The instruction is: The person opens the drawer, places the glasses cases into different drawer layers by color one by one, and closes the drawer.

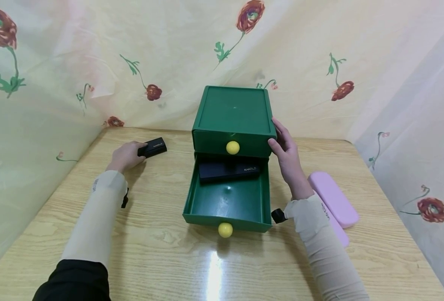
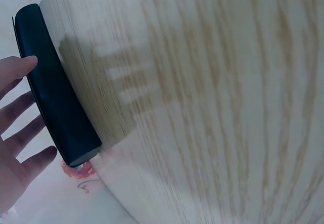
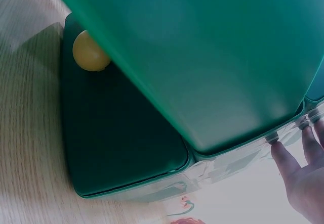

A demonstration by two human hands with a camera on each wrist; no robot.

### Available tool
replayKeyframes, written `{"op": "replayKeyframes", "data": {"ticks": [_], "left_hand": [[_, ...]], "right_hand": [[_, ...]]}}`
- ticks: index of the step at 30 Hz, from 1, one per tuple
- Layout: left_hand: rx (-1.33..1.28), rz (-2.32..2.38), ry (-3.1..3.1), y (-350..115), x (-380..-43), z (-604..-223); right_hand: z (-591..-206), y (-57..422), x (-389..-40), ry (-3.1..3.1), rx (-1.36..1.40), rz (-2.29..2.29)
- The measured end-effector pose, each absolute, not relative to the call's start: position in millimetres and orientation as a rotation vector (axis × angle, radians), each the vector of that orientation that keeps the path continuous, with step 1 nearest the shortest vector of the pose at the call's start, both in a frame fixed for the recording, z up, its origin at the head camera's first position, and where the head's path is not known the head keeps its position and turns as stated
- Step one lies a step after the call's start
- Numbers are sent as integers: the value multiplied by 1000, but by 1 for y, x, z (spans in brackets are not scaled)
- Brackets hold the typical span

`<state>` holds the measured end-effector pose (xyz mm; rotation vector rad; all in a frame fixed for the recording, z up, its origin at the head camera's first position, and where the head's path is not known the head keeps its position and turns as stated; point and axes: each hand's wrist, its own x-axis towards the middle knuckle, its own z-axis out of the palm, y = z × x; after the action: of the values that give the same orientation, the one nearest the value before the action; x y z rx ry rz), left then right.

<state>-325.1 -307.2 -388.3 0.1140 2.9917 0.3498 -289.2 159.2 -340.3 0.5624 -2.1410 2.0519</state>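
On the table's left side my left hand (image 1: 125, 156) pinches a black glasses case (image 1: 155, 147) with small pale lettering. In the left wrist view the thumb lies across one side of the case (image 2: 58, 87) and the other fingers reach behind it. My right hand (image 1: 287, 159) rests against the right side of a green drawer unit (image 1: 234, 109), thumb near its front corner. Fingertips touch the unit's side in the right wrist view. The lower drawer (image 1: 225, 200) is pulled out, and a second black case (image 1: 227, 171) lies at its back. The upper drawer is closed.
A pink case (image 1: 332, 198) lies right of the drawer unit, partly behind the right forearm. Yellow knobs stick out from the upper drawer (image 1: 232, 147) and the lower one. A flower-patterned sheet (image 1: 184, 54) hangs behind and beside the wooden table (image 1: 150, 251).
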Motion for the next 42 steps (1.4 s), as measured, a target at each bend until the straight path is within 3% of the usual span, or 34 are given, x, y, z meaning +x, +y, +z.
{"op": "replayKeyframes", "data": {"ticks": [42], "left_hand": [[321,359,2932,-300,-306,-390]], "right_hand": [[-341,160,-289,-2145,569,2052]]}}
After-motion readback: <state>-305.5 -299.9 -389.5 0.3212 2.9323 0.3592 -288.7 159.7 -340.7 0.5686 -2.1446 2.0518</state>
